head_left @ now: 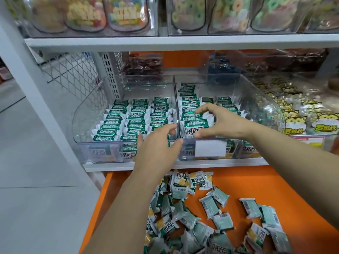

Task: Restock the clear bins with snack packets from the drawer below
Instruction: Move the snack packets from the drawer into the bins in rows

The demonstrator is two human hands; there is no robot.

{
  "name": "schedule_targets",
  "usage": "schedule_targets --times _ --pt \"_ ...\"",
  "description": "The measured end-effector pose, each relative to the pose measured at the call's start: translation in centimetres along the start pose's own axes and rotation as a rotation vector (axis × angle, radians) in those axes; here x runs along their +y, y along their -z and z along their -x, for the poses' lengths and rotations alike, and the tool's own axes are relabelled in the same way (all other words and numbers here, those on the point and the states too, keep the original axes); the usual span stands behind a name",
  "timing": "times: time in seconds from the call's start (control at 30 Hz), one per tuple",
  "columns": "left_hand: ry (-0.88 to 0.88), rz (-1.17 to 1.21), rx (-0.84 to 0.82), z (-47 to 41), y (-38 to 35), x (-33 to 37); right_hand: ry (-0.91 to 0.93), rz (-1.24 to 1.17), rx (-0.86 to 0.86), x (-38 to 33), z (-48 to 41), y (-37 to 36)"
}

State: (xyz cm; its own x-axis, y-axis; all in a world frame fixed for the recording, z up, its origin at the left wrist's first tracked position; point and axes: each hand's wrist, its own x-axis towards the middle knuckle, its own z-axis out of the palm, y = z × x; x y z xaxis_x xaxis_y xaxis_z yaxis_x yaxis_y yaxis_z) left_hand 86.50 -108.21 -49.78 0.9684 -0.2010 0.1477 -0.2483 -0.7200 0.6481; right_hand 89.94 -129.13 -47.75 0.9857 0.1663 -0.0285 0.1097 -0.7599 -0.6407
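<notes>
- Bracketing the front few snack packets [194, 123] of one row, the right hand [220, 121] had its forefinger curled over the row's top and its thumb at the row's near end, just right of the divider [176, 107].
- The left hand [157, 142] hovered just left of the divider at the bins' front rim, fingers loosely curved with nothing visible in them; the two hands were close but apart.
- The packets were small sealed pillows, white with crimped ends, a green band with white lettering and a yellow patch on the face.
- The left clear bin [84, 114], left of the divider, held three rows of packets standing on edge, reaching about halfway to its back.
- The right clear bin [266, 107], right of the divider, also held rows on edge; the row nearest the divider ran furthest back, and the outer rows were partly hidden by the right hand.
- A blank white label [210, 148] sat on the front wall just right of the divider.
- The orange drawer [247, 184] stood open below the divider, with loose packets [213, 206] scattered in it, many lying face down and showing pale green backs.
- Far right of the divider lay yellow cat-print bags [293, 114].
- Above the divider, the upper bins held ring sweets [190, 13].
</notes>
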Motion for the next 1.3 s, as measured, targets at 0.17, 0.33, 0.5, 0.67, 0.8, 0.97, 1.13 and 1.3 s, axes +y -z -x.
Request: schedule_targets --times 0.17,0.33,0.5,0.67,0.8,0.97,1.13,1.3 --pt "0.012 0.015 0.020 -0.3 -0.4 0.1 0.053 0.208 -0.007 -0.4 0.3 0.1" --pt "-0.003 0.036 0.019 -0.4 -0.6 -0.2 0.011 0.359 0.042 -2.7 0.9 0.2" --pt "-0.007 0.034 0.028 -0.3 -0.6 -0.1 -0.024 0.521 -0.055 -3.6 0.7 -2.1" --pt "-0.006 -0.010 0.023 -0.2 -0.5 0.1 0.016 0.342 -0.044 -2.9 0.0 -2.1" --pt "-0.014 0.015 0.065 -0.2 -1.0 0.0 0.101 0.263 -0.053 -1.7 0.3 -1.8" --pt "-0.020 0.006 0.085 -0.3 -1.3 -0.2 0.105 0.336 -0.070 -1.8 -0.1 -2.3" --pt "-0.036 -0.040 0.064 0.2 -1.0 -0.1 -0.021 0.609 0.065 -2.6 1.2 -2.2" --pt "-0.063 -0.064 0.064 0.4 -1.0 -0.3 -0.061 0.675 0.063 -3.9 4.4 -4.5"
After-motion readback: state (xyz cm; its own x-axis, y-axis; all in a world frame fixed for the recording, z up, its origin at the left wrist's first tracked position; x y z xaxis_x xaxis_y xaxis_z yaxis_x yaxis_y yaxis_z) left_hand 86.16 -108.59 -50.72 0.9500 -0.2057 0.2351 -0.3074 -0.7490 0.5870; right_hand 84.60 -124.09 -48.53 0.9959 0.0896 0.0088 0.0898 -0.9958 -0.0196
